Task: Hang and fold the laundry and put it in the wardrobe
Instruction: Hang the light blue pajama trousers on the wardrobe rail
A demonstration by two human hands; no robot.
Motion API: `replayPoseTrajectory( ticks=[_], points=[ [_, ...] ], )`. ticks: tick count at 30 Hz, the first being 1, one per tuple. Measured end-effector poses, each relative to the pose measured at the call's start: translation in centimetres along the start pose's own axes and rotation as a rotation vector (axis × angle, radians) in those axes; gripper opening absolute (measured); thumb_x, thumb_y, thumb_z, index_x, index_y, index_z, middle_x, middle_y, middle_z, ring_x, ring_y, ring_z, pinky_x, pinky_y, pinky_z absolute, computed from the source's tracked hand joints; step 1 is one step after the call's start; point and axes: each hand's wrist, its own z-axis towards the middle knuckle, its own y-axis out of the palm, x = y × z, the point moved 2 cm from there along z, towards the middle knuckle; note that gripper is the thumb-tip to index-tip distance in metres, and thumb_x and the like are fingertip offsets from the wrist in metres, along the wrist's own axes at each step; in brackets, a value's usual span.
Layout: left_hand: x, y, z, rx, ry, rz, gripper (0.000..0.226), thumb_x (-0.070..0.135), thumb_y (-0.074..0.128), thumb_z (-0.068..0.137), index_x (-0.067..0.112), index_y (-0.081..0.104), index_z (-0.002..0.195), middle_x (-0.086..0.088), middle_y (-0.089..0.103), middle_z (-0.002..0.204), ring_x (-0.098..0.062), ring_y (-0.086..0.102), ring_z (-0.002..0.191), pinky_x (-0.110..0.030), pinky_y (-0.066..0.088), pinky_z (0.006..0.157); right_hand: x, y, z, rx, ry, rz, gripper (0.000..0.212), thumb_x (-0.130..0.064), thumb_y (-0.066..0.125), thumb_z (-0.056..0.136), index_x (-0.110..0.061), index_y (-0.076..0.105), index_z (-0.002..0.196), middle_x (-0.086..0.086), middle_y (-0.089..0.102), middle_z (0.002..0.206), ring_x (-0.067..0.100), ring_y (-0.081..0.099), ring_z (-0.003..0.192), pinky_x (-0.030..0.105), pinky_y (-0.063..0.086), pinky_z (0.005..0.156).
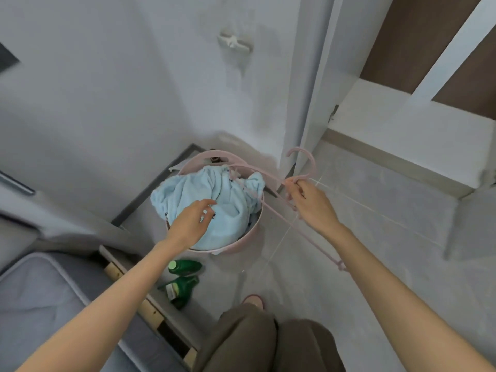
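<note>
Pink basket (251, 236) sits on the floor by the wall, heaped w/ pale blue laundry (228, 213) that spills over the near-left rim. Pink hanger (313, 163) slants across, far tip over the basket right by the cloth, so it prob snags if the cloth is pulled up fast. Right hand (308, 202) grips the hanger just below the hook; a one-point hold lets it swing. Left hand (192, 221) is over the laundry, fingers loosely curled, nothing held yet; a shallow pinch may drop the cloth on the floor. Green bottles (185, 267) lie just beside the basket, easy to kick
</note>
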Motion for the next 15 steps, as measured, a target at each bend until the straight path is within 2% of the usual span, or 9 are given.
replayPoseTrajectory(
  ticks=[4, 8, 15],
  points=[
    [-4.8, 3.8, 0.5, 0.0, 0.006, 0.065, 0.031, 0.028, 0.041, 0.1, 0.023, 0.051, 0.129, -0.001, 0.059, 0.119, -0.02, 0.058, 0.107, -0.035, 0.047, 0.089, 1.9, 5.1, 0.7, 0.04, -0.029, 0.024, 0.033, -0.046, 0.034, 0.1, -0.026, 0.061, 0.099, -0.01, 0.063, 0.085, 0.015, 0.062, 0.08, 0.048, 0.056, 0.075],
    [-8.8, 5.1, 0.3, 0.014, -0.044, 0.107, 0.036, 0.029, 0.042, 0.1, 0.019, 0.048, 0.134, -0.006, 0.054, 0.128, -0.023, 0.052, 0.117, -0.04, 0.044, 0.097, 2.2, 8.6, -0.2, 0.074, -0.034, 0.03, 0.034, -0.045, 0.035, 0.1, -0.024, 0.061, 0.1, -0.004, 0.065, 0.09, 0.023, 0.062, 0.086, 0.052, 0.054, 0.077],
    [-14.2, 6.3, 1.2, -0.003, -0.136, 0.153, 0.052, 0.035, 0.045, 0.099, 0.019, 0.032, 0.146, -0.013, 0.031, 0.149, -0.033, 0.035, 0.132, -0.043, 0.038, 0.103, 0.5, 11.7, 0.1, 0.079, -0.028, 0.027, 0.034, -0.049, 0.036, 0.098, -0.026, 0.061, 0.099, -0.002, 0.066, 0.09, 0.024, 0.063, 0.085, 0.052, 0.054, 0.075]
  ],
)
